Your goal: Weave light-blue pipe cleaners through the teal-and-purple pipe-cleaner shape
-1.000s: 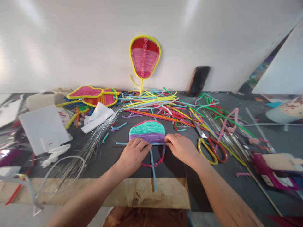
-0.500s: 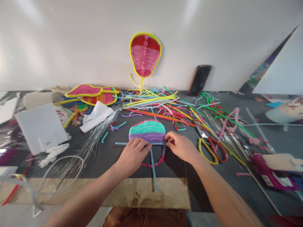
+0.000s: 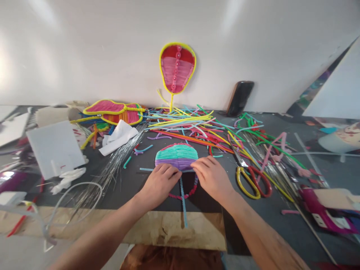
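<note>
A rounded pipe-cleaner piece (image 3: 176, 153) lies on the dark table, filled with turquoise and purple rows in its upper part. Its lower part is an open loop with a crimson wrapped edge, and a blue stem (image 3: 183, 204) runs down toward me. Across the lowest purple row lies a light blue pipe cleaner (image 3: 146, 170), its left end sticking out past the piece. My left hand (image 3: 163, 183) is closed on this strip near the middle, fingertips pressed down. My right hand (image 3: 212, 178) pinches the strip at the right edge of the piece.
Scissors (image 3: 249, 182) with yellow and red handles lie to the right, near a magenta glue gun (image 3: 323, 210). Loose pipe cleaners (image 3: 182, 120) pile up behind. A finished pink piece (image 3: 177, 67) and a phone (image 3: 240, 98) lean on the wall. Wires (image 3: 112, 161) lie left.
My right hand has moved left and inward along the light blue strip, now over the right edge of the piece. The left hand stays on the strip. The view has shifted slightly.
</note>
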Motion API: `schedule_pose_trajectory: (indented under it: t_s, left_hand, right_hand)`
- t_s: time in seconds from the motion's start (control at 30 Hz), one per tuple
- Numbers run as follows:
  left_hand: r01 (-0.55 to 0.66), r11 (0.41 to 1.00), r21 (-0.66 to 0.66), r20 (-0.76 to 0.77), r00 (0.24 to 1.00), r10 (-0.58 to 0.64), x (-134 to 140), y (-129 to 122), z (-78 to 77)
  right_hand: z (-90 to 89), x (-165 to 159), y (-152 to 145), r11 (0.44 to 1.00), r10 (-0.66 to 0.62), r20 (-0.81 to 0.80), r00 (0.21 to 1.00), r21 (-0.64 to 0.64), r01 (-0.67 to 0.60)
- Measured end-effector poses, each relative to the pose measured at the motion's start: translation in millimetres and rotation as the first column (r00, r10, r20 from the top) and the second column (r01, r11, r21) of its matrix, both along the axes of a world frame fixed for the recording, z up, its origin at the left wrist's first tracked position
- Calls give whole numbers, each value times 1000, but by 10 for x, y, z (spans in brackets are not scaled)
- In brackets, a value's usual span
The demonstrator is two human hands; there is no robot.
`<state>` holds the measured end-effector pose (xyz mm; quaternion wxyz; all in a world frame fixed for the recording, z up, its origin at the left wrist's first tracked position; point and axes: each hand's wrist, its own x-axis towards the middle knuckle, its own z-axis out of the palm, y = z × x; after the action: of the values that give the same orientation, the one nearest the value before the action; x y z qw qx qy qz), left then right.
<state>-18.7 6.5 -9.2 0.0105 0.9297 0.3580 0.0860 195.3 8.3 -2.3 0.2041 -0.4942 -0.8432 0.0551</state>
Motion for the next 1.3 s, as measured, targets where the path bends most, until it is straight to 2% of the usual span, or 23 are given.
schedule_pose_trajectory:
  t_s: [0.13,0.27,0.4,0.6,0.7,0.83,0.93,1.07,1.3]
  left_hand:
    - [-45,998,33,35,998,44,16,2,4]
    - [-95,995,40,99,991,90,-74,51,33]
    - [-169,986,-3,132,977,168,-245,150,92]
    - [-161,972,-170,149,971,187,-361,209,198]
    - [-205,942,-268,129,961,246,-381,206,263]
    - [-339,868,-362,33,926,375,-427,214,332]
    - [-420,820,-389,-48,898,438,-449,221,351]
    - [-470,789,-395,-87,874,478,-451,229,351]
    - [-466,791,-396,-88,877,472,-457,249,354]
  right_hand:
    - [-102,-162,-26,983,182,29,983,-27,-181]
    - [-174,-194,4,974,219,-34,975,-47,-221]
    - [-170,-161,24,975,220,-70,973,-26,-223]
    - [-152,-128,2,965,260,37,965,-26,-259]
    - [-148,-125,-7,963,270,117,956,-24,-269]
    - [-143,-138,-20,964,263,174,949,-23,-264]
    - [-142,-146,-28,967,255,191,948,-35,-253]
    - [-149,-149,-32,969,249,181,951,-43,-245]
    - [-164,-154,-34,970,245,141,959,-45,-241]
